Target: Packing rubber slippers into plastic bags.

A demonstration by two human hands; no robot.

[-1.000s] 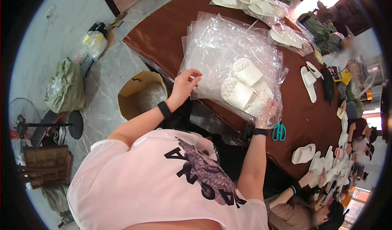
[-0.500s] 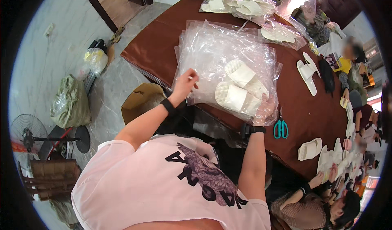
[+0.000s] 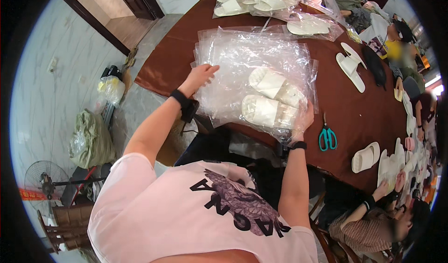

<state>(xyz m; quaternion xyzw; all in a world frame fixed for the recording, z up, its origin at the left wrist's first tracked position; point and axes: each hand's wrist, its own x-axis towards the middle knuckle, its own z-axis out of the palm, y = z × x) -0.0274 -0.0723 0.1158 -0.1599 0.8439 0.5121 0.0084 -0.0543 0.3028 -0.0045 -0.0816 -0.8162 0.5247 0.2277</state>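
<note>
A pair of white slippers [image 3: 267, 111] lies side by side in or on the uppermost of several clear plastic bags [image 3: 228, 53], stacked on the brown-covered table. My right hand [image 3: 304, 119] is closed round the right-hand end of the pair, at the bag's edge; plastic film partly covers its fingers. Over the left side of the stack hovers my left hand [image 3: 200, 78], its fingers stretched out and loosely bent, holding nothing. Whether its fingertips touch the film I cannot tell.
Teal-handled scissors [image 3: 327, 138] lie right of the bags. Bagged slippers [image 3: 268, 1] are heaped at the far edge. Loose slippers [image 3: 351, 67] and a black pouch [image 3: 374, 67] lie to the right. A co-worker's hands [image 3: 383, 188] handle slippers at lower right. A cardboard box [image 3: 170, 148] stands below the table's left edge.
My left hand has moved left and outward, toward the stack's left edge, and its fingers have straightened. My right hand stays at the slippers' end. The whole view has shifted slightly.
</note>
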